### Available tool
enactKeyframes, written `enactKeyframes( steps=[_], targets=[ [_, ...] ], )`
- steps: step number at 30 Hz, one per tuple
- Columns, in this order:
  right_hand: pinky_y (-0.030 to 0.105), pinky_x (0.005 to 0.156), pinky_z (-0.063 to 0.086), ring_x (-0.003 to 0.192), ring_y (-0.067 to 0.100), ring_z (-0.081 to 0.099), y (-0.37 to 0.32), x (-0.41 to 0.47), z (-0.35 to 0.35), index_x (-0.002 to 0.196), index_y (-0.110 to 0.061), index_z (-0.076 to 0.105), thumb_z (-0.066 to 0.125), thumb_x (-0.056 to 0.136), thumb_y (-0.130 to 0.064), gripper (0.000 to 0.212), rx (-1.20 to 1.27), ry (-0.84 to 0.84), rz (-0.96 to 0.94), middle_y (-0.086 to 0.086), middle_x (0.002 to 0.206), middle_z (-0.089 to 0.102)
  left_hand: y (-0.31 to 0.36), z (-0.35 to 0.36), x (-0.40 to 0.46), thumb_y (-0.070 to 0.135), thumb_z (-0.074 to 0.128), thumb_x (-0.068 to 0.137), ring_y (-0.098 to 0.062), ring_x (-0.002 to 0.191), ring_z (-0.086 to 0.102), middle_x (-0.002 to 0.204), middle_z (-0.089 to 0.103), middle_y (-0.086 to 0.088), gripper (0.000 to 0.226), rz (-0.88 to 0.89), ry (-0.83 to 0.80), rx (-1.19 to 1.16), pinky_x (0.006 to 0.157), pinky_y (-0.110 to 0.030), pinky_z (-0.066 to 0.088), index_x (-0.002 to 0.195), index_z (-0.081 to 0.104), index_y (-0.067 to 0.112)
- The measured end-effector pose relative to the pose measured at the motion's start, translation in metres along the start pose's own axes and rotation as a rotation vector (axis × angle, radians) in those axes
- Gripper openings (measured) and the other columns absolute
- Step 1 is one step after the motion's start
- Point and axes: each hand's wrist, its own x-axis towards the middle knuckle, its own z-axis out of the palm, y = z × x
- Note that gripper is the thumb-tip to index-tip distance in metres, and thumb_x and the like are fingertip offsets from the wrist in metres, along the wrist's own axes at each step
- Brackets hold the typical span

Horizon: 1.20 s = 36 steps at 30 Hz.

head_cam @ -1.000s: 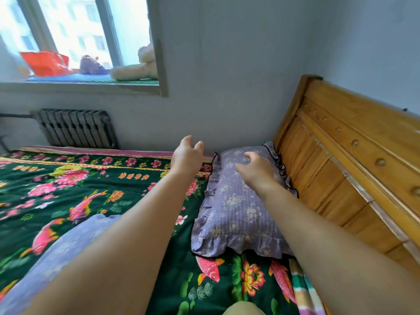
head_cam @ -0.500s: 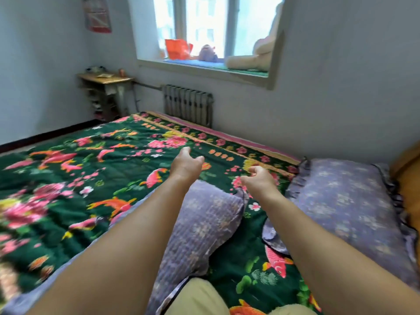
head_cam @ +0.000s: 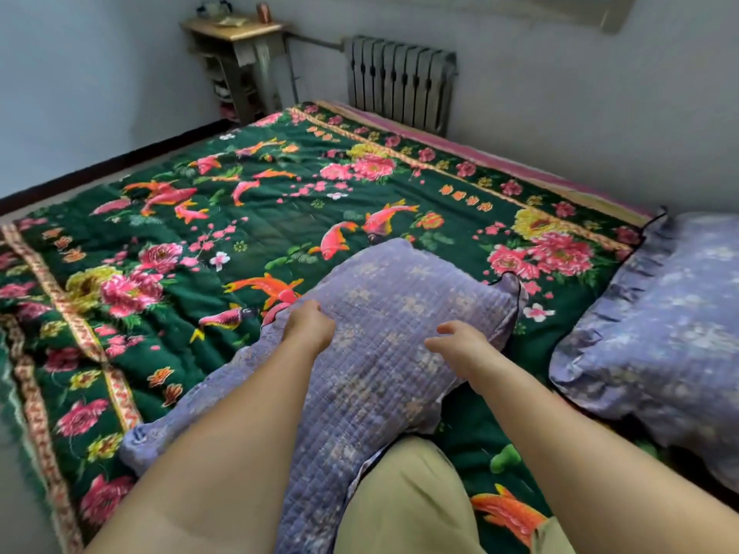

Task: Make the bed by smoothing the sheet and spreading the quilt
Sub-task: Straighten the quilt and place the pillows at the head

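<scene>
A dark green quilt [head_cam: 280,233] with pink flowers and orange fish lies spread over the bed, with shallow wrinkles near its left border. A purple quilted pillow [head_cam: 384,353] lies on it in front of me, partly over my knee. My left hand [head_cam: 308,326] sits at the pillow's left edge with its fingers curled onto the fabric. My right hand [head_cam: 460,345] is over the pillow's right half, fingers loosely bent and holding nothing. A pink sheet edge [head_cam: 500,161] shows along the wall side.
A second purple pillow [head_cam: 660,333] with a ruffled edge lies at the right. A radiator [head_cam: 400,78] stands against the far wall, and a small wooden table [head_cam: 236,38] fills the corner. Floor shows at the far left.
My view swung left from the headboard and the ruffled pillow to the middle of the bed. Both hands came down from above the quilt onto the quilted pillow.
</scene>
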Motion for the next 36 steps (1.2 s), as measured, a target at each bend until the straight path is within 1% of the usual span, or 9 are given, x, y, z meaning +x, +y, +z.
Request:
enactKeyframes(
  steps=[5,11,14,17,22,26,29,32,36],
  targets=[
    [0.041,0.105,0.041,0.128,0.029,0.046,0.012,0.026,0.020,0.144,-0.008,0.038,0.052,0.096,-0.024,0.052,-0.026,-0.070,0.101,0.012,0.145,0.043,-0.017,0.029,0.029,0.040,0.067,0.084,-0.039,0.123,0.044,0.146,0.034,-0.018,0.072,-0.060,-0.092,0.116,0.100,-0.051,0.042,0.141,0.035,0.010],
    [0.040,0.096,0.047,0.119,0.029,0.054,0.011,0.053,0.035,0.144,-0.011,0.036,0.052,0.097,-0.022,0.051,0.009,-0.110,0.196,0.011,0.134,0.051,-0.020,0.060,0.049,0.054,0.076,0.068,-0.036,0.132,0.033,0.144,0.031,-0.015,0.094,-0.073,-0.216,0.247,0.105,-0.053,0.036,0.140,0.033,0.011],
    [0.036,0.095,0.044,0.120,0.026,0.051,0.010,0.065,0.037,0.143,-0.012,0.038,0.052,0.097,-0.025,0.050,-0.007,-0.124,0.199,0.009,0.139,0.048,-0.018,0.073,0.050,0.043,0.072,0.079,-0.033,0.129,0.039,0.138,0.041,-0.013,0.069,-0.070,-0.209,0.456,0.101,-0.048,0.037,0.133,0.043,0.010],
    [0.037,0.100,0.042,0.126,0.026,0.047,0.014,0.073,0.034,0.143,-0.013,0.040,0.051,0.097,-0.025,0.048,-0.029,-0.131,0.189,0.007,0.143,0.045,-0.023,0.079,0.050,0.009,0.047,0.096,-0.034,0.117,0.051,0.127,0.055,-0.016,0.030,0.011,-0.134,0.586,0.095,-0.044,0.040,0.125,0.053,0.006],
    [0.039,0.103,0.043,0.124,0.025,0.049,0.018,0.068,0.024,0.138,-0.011,0.046,0.052,0.096,-0.027,0.045,-0.090,-0.125,0.154,0.007,0.140,0.050,-0.025,0.076,0.032,0.009,0.031,0.099,-0.039,0.088,0.055,0.107,0.059,-0.023,0.021,0.047,0.089,0.294,0.062,-0.039,0.033,0.115,0.042,0.001],
    [0.038,0.102,0.042,0.124,0.025,0.050,0.015,0.055,0.016,0.137,-0.011,0.048,0.051,0.096,-0.026,0.044,-0.121,-0.113,0.087,0.007,0.139,0.051,-0.006,0.068,0.019,0.023,0.027,0.103,-0.041,0.102,0.057,0.116,0.058,-0.025,0.028,-0.023,0.124,0.092,0.072,-0.040,0.040,0.115,0.043,0.003],
    [0.038,0.102,0.043,0.123,0.025,0.050,0.013,0.041,0.005,0.138,-0.014,0.046,0.051,0.096,-0.026,0.044,-0.133,-0.074,0.020,0.007,0.139,0.050,0.018,0.056,0.003,0.037,0.028,0.100,-0.035,0.092,0.054,0.109,0.061,-0.021,0.039,-0.009,0.166,-0.015,0.071,-0.034,0.036,0.097,0.054,0.007],
    [0.035,0.095,0.044,0.122,0.026,0.050,0.011,0.026,-0.013,0.140,-0.016,0.043,0.053,0.095,-0.028,0.048,-0.232,0.021,-0.071,0.007,0.139,0.049,0.049,0.042,-0.014,0.044,0.033,0.097,-0.036,0.094,0.056,0.106,0.063,-0.020,0.046,0.090,0.234,-0.043,0.068,-0.033,0.034,0.092,0.062,0.009],
    [0.043,0.106,0.038,0.133,0.027,0.039,0.010,0.003,-0.048,0.144,-0.018,0.034,0.066,0.083,-0.046,0.074,-0.368,0.230,-0.269,0.007,0.144,0.041,0.100,0.024,-0.051,0.041,0.033,0.099,-0.036,0.091,0.056,0.102,0.065,-0.021,0.047,0.299,0.356,-0.088,0.065,-0.032,0.030,0.091,0.065,0.007]
  ],
)
